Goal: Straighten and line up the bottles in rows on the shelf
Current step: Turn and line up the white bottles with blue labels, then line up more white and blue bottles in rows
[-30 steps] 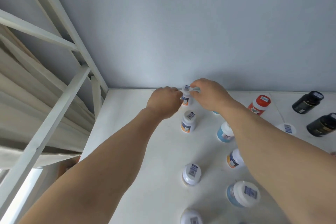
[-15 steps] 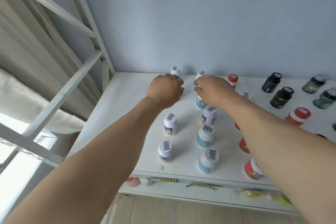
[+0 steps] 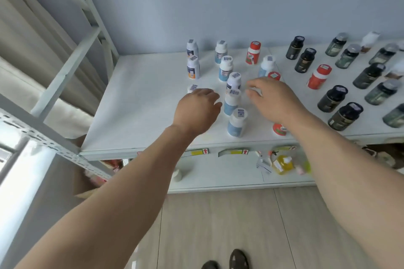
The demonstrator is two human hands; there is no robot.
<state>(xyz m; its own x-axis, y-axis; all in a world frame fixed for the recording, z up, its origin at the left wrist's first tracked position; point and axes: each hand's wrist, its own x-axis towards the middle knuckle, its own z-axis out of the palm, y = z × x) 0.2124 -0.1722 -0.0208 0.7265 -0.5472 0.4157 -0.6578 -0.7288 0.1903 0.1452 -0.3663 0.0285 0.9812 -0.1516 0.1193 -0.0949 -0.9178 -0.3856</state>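
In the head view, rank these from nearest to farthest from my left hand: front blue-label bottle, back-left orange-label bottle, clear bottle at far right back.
From the left hand:
1. Front blue-label bottle, just right.
2. Back-left orange-label bottle, by the wall.
3. Clear bottle, far right back.

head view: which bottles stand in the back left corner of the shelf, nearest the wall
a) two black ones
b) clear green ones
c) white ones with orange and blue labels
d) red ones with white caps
c: the white bottle at the back left and its twin carry orange and blue labels.
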